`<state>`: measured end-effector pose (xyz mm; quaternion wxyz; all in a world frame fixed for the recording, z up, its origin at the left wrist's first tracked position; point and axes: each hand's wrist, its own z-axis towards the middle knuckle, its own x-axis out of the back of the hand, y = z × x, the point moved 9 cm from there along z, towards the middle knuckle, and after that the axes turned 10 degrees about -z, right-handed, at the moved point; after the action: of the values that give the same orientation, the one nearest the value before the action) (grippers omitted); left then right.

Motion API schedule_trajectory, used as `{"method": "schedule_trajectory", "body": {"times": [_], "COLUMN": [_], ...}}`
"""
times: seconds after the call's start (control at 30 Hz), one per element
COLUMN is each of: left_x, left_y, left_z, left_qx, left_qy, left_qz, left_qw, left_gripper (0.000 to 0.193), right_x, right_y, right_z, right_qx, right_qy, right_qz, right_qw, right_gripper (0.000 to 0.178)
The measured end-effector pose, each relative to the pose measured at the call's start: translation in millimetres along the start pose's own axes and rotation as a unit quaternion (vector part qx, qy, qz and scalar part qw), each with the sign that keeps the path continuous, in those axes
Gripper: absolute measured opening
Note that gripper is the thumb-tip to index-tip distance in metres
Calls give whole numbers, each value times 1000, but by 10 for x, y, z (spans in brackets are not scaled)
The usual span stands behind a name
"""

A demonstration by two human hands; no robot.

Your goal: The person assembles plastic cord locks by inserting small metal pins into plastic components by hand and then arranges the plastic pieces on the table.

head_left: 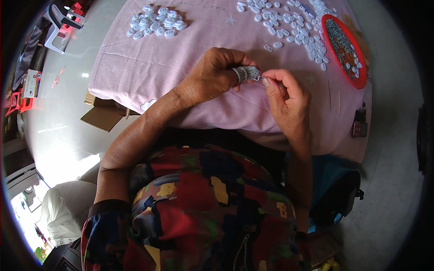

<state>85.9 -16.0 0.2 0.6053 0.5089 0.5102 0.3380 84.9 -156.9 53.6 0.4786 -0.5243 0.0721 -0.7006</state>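
My left hand [216, 72] is closed over the pink cloth, with a grey speckled wrap [247, 73] around one finger or thumb. At the end of the wrap is a small pale piece [257, 77], too small to make out, pinched in that hand. My right hand [285, 92] meets it from the right, thumb and index finger pinched together at its edge. Whatever those fingertips hold is hidden. Beyond the right hand lie many loose white oval plastic pieces [296, 32]. Farther left, similar white oval pieces [156, 22] are heaped together.
At the right, a red oval tray [324, 26] holds small grey metal parts, brownish bits and some white pieces. Two thin sticks [339, 101] lie on the pink tablecloth [208, 113] near a small dark object [359, 126]. An open cardboard box [104, 118] stands below the table's left edge.
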Motion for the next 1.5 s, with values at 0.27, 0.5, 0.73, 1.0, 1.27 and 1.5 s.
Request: {"method": "schedule_trajectory", "body": {"times": [0.27, 0.5, 0.73, 1.0, 1.27, 1.5], "left_x": [5, 5, 6, -15, -46, -50], "left_y": [10, 6, 7, 19, 58, 56], "left_z": [-1, -1, -2, -5, -23, -28], "left_qx": [-4, -22, -27, -17, -15, -27], "left_qy": [1, 6, 1, -7, -12, -16], "left_qz": [22, 51, 34, 43, 52, 59], "left_qw": [1000, 998, 999, 999, 998, 998], "left_gripper": [25, 26, 25, 28, 31, 37], "right_x": [-1, 3, -89, -55, -35, -62], "right_y": [-43, -75, 147, 54, 59, 57], "right_z": [14, 11, -33, -46, -71, -77], "right_qx": [27, 20, -58, -37, -28, -20], "right_qy": [2, 0, -6, -31, -12, -31], "right_qz": [-20, -35, 97, 25, 34, 30], "right_qw": [999, 999, 994, 998, 999, 999], "right_gripper": [8, 8, 9, 9, 5, 5]}}
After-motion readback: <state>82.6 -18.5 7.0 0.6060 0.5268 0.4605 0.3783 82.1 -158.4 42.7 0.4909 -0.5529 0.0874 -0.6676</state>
